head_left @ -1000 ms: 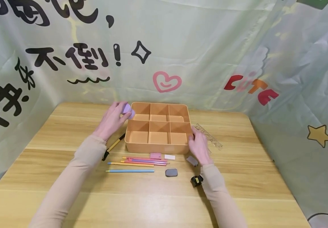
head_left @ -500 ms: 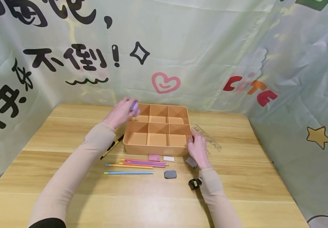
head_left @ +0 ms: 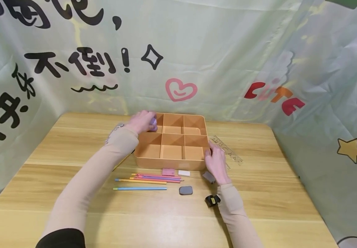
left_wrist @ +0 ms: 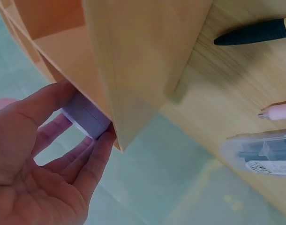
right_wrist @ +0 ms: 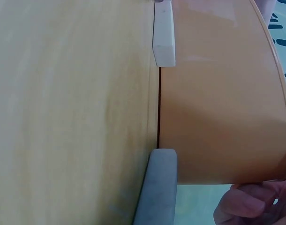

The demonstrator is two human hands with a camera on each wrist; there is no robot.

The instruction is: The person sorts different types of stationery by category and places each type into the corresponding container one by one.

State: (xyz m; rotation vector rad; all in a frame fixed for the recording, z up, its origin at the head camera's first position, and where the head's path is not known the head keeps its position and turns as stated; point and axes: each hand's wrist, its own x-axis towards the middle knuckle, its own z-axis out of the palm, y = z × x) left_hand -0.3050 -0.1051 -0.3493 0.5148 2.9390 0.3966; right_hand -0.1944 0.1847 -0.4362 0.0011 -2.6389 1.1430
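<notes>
An orange storage box [head_left: 170,163] with six-part dividers, several compartments in all, stands at the back of the table. At its back left compartment, my left hand [head_left: 141,121] pinches a small purple block [head_left: 154,124] between thumb and fingers. The left wrist view shows a seam across this purple block [left_wrist: 89,117], held at the box's rim; its exact kind is unclear. My right hand [head_left: 216,162] grips the box's right wall near the front corner. In the right wrist view, curled fingers [right_wrist: 248,201] touch the box's edge, though part of that hand is out of frame.
Before the box lie several pencils [head_left: 153,178], a pink eraser [head_left: 168,172], a white eraser [head_left: 184,173] and two grey blocks, one a grey eraser [head_left: 186,190]. A clear ruler [head_left: 228,150] lies right. Left are a dark-tipped pen [left_wrist: 251,33] and a clear case [left_wrist: 260,152].
My left hand has moved right with the purple block, from beside the box to its back left compartment. My right hand stays at the box's right side.
</notes>
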